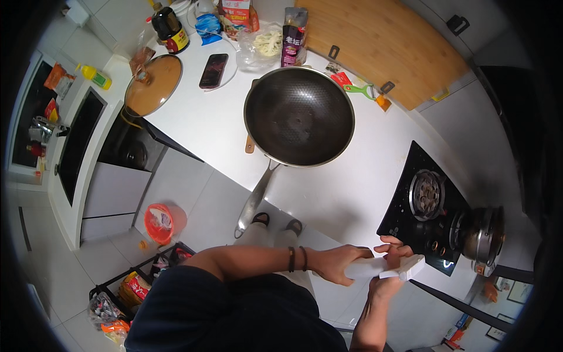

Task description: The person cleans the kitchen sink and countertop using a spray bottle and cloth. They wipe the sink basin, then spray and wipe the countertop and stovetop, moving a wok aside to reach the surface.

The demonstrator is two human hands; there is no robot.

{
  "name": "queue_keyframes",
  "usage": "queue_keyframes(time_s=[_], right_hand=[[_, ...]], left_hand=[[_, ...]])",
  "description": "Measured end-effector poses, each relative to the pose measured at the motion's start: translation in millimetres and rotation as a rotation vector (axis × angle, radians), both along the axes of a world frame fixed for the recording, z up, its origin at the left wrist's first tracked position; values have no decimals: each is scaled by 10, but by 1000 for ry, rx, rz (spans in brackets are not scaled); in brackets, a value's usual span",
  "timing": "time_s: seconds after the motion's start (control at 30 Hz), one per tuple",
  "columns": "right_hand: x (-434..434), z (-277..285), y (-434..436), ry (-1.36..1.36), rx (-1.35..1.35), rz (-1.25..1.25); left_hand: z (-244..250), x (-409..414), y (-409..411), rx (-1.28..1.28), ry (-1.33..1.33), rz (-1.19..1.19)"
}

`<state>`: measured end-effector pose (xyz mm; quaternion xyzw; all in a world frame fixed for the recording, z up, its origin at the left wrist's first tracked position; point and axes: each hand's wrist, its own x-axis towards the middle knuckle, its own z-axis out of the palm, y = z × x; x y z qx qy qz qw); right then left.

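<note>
My left hand point(338, 264), with two dark bands at the wrist, grips the wider end of a white plastic spray bottle point(367, 267). Around its neck, just below the white head, is my right hand point(391, 273), with some fingers raised. Both hands are near the counter's front edge, left of the black gas hob point(413, 211). Beyond them a dark wok point(299, 116) with a textured inside rests on the white counter point(325, 193). Its metal handle point(257, 198) sticks out over the counter's edge towards me.
A glass lid point(156, 86), a phone point(213, 71) and a dark sauce bottle point(170, 28) stand or lie at the back left. Behind the wok are food packets and a green peeler point(360, 90). A lidded pot point(481, 240) is on the hob's right. A red bin point(165, 224) stands on the floor.
</note>
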<state>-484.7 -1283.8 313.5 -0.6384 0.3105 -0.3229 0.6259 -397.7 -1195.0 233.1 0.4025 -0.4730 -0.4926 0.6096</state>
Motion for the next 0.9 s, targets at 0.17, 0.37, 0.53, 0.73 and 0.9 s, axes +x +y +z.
queue_keyframes(time_s=[0.17,0.37,0.53,0.73,0.9], right_hand=[[-11,-149,-67,-36,13,14],[88,38,-272,-139,136,472],[136,135,-352,-126,311,747],[104,45,-281,-77,217,488],[66,41,-144,-3,143,307]], left_hand=[[-105,9,2,52,-15,-10],[47,302,-24,136,-1,-327],[-85,197,-35,-21,89,-220],[71,264,25,95,85,-275],[2,148,72,126,61,-191]])
